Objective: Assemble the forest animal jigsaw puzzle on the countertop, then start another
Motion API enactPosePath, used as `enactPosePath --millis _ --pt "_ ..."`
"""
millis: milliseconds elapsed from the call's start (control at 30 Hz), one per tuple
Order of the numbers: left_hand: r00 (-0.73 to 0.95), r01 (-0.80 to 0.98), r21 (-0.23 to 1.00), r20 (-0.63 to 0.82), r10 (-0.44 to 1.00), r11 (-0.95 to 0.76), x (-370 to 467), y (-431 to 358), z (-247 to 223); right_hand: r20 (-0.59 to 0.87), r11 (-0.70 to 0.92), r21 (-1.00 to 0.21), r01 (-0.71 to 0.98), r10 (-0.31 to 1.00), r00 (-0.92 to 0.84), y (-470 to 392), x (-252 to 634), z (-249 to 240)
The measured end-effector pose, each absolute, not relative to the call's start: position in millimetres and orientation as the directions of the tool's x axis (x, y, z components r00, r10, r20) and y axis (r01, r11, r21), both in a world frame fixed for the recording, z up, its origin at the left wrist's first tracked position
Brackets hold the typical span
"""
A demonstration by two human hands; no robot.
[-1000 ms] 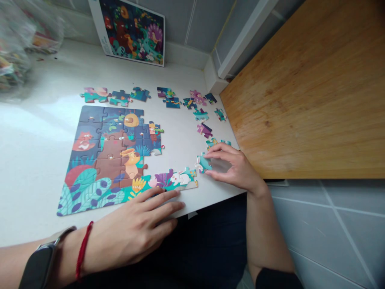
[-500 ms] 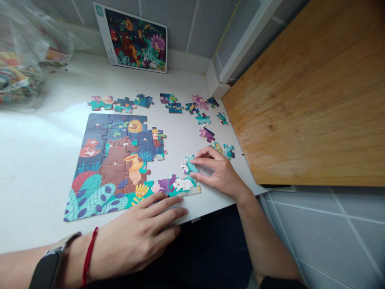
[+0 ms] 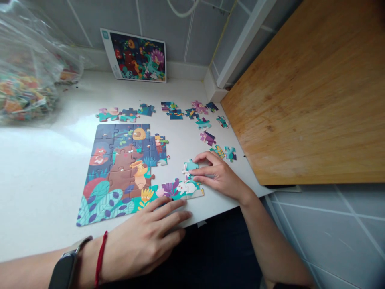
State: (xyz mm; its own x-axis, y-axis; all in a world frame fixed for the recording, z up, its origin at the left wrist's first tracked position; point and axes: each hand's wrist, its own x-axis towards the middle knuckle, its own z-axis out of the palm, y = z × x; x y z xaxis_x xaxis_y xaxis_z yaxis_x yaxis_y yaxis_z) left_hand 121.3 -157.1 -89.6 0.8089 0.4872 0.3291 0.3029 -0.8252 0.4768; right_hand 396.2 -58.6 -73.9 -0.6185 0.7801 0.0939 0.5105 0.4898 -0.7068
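Note:
A partly joined jigsaw puzzle [image 3: 124,168] with a bear and other animals lies on the white tabletop. My right hand [image 3: 221,176] has its thumb and fingers on a teal puzzle piece [image 3: 190,165] with part of a white rabbit. That piece sits against the top of the bottom row, above the white rabbit piece [image 3: 185,188]; whether it is fully locked in I cannot tell. My left hand [image 3: 150,233] rests with fingers spread at the puzzle's lower edge, fingertips by the purple plant piece [image 3: 170,188]. It holds nothing.
Loose puzzle pieces [image 3: 176,114] lie behind and to the right of the puzzle. A picture card [image 3: 140,58] leans on the tiled wall. A plastic bag [image 3: 27,92] of pieces stands at the left. A wooden board [image 3: 306,104] borders the table on the right.
The camera view has shifted a little. My right fingers have closed in over the teal rabbit piece, pressing lower on it. My left hand stays at the lower edge.

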Motion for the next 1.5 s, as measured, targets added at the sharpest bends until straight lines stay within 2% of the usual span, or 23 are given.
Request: enactPosePath --millis 1133,1333,1500 --pt "0.803 0.3 0.48 0.339 0.49 -0.824 121 -158 -90 0.097 0.514 -0.672 0.534 0.775 -0.624 -60 394 -70" --pt "0.8 0.297 0.481 0.346 0.49 -0.825 122 -157 -89 0.14 0.452 -0.755 0.475 0.819 -0.557 -59 394 -75" --pt "0.799 0.296 0.482 0.347 0.49 -0.825 122 -157 -89 0.214 0.362 -0.837 0.411 0.907 -0.363 -58 394 -79"
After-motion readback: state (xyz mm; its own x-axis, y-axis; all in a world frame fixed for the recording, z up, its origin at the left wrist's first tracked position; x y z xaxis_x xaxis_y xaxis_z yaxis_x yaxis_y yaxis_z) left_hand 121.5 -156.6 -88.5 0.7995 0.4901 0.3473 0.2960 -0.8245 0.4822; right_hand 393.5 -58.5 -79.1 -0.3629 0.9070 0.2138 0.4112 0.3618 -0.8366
